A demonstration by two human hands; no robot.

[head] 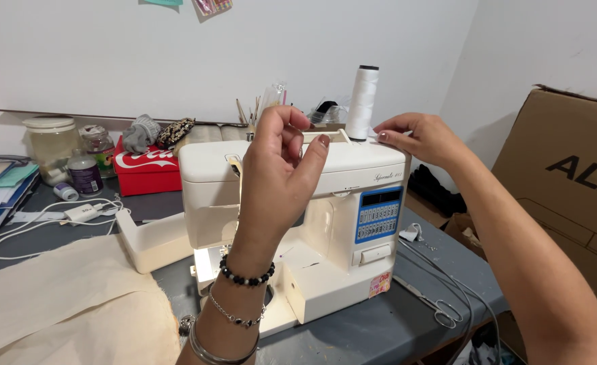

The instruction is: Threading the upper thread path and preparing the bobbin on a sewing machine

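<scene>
Two hands over cream sewing machine. Right hand, fingers pinched shut, touches machine top just beside upright white thread spool, spool to its left. Left hand raised in front, fingertips pinched; thread not discernible.

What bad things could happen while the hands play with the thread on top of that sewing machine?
The tall white thread spool stands upright beside the right hand; a bump might tip it. The left hand seems to pinch fine thread, which could snap or tangle. Scissors lie near the table edge and might slide off.
</scene>
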